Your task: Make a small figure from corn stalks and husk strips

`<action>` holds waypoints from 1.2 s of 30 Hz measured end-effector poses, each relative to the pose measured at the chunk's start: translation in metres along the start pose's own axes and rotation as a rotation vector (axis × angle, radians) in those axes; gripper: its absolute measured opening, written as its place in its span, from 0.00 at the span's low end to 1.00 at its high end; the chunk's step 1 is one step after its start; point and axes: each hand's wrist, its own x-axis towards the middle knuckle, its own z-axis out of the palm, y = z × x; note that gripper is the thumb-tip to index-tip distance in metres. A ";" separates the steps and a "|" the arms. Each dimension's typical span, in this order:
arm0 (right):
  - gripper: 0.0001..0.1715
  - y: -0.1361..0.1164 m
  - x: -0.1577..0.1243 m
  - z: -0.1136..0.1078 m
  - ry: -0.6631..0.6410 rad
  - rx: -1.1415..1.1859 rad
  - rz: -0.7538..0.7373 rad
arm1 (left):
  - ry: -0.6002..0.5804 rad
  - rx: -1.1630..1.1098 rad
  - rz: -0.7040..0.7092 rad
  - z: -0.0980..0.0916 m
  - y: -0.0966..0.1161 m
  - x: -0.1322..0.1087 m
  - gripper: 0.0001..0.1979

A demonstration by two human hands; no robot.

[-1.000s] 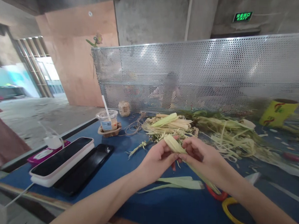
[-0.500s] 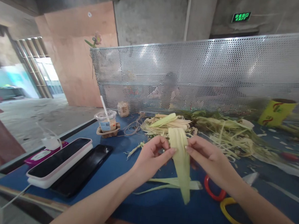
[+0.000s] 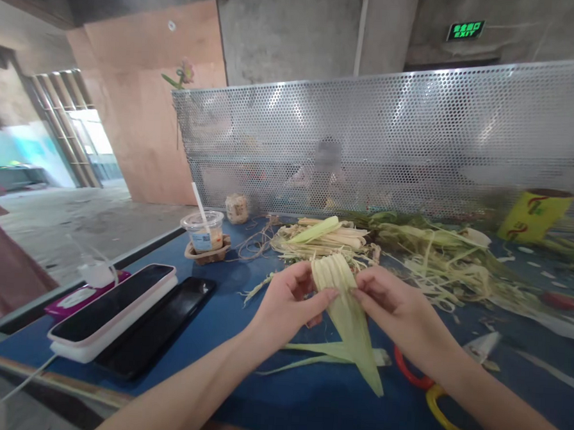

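Left hand (image 3: 287, 301) and right hand (image 3: 392, 307) are both closed on the same thing, a pale yellow-green corn husk leaf (image 3: 353, 327). Each hand pinches one side of its wide, ribbed top end between thumb and fingers. The husk is held up just above the blue table top (image 3: 306, 408), and its narrow tip points down and to the right, ending close to the surface.

Right under the husk, a couple of flat pale green husk strips (image 3: 330, 353) lie on the table. Just beside the right wrist there's a red plastic loop handle (image 3: 405, 370), with a yellow plastic loop handle (image 3: 449, 419) next to it; the forearm covers the rest, so I can't tell what they belong to.

Behind the hands sits a stack of cream and green husk pieces (image 3: 324, 235), and to its right a messy heap of shredded husk fibres (image 3: 448, 265).

Off to the left – well apart from the hands – a phone in a white and pink case (image 3: 113, 308) rests beside a flat black phone (image 3: 160, 327). Further back stands a clear plastic cup with a white straw (image 3: 204, 230) in a brown paper holder.

A perforated silver metal screen (image 3: 416, 132) runs along the far edge of the table, with a blurred person (image 3: 325, 172) behind it. A yellow paper tub (image 3: 532, 215) stands at far right.
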 end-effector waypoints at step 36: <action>0.13 -0.013 0.000 -0.004 -0.266 0.259 0.127 | -0.244 0.438 0.028 0.003 0.004 -0.010 0.16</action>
